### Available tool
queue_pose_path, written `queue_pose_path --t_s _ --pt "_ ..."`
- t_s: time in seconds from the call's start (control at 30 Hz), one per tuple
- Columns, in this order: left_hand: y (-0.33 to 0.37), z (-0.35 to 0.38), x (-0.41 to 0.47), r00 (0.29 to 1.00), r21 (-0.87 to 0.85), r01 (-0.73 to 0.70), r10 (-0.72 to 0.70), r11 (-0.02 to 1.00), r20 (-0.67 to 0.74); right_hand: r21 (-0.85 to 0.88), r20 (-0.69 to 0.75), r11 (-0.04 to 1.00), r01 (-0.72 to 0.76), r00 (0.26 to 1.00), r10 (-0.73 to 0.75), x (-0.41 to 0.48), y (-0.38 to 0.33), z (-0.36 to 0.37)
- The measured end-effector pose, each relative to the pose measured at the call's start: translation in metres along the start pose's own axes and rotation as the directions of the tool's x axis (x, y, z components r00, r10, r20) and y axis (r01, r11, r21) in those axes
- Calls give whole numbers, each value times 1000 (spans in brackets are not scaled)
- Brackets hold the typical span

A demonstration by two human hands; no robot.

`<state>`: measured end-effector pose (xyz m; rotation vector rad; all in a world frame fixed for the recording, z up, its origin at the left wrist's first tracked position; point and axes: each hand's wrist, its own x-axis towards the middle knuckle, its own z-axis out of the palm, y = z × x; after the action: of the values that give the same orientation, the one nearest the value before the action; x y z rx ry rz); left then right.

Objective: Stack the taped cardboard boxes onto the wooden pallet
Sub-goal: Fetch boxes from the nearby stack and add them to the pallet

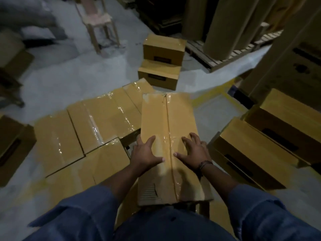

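A long taped cardboard box (171, 119) lies lengthwise in front of me, on top of a layer of other boxes. My left hand (145, 153) rests flat on its top left of the tape seam, fingers spread. My right hand (193, 152) lies flat on its top right of the seam, fingers spread too. Several taped boxes (90, 126) lie side by side in a flat layer to the left and below. The wooden pallet under them is hidden, apart from a dark gap (129, 141) beside my left hand.
Two boxes (163, 61) stand stacked on the grey floor ahead. More boxes (260, 150) sit at the right, and one box (12, 148) at the left edge. A wooden stool (99, 23) stands at the back. Another pallet (225, 54) with tall cartons is at the back right.
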<state>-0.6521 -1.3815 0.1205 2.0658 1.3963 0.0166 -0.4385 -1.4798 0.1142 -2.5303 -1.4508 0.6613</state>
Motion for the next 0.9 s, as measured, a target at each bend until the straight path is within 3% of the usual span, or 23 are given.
queue_pose_path --t_s 0.23,0.47,0.63,0.9 --pt "25 -4 14 982 -45 161 -164 986 -92 -51 37 977 207 978 -205 59 10 -23" --pt "21 7 13 927 -102 345 -356 933 -120 -92 173 924 371 920 -352 94 -3 -19" --pt "10 18 4 887 -131 432 -447 892 -120 -107 245 899 425 887 -390 100 -11 -4" --pt "-1 40 -27 876 -151 460 -474 875 -82 -165 290 870 465 866 -408 72 -10 7"
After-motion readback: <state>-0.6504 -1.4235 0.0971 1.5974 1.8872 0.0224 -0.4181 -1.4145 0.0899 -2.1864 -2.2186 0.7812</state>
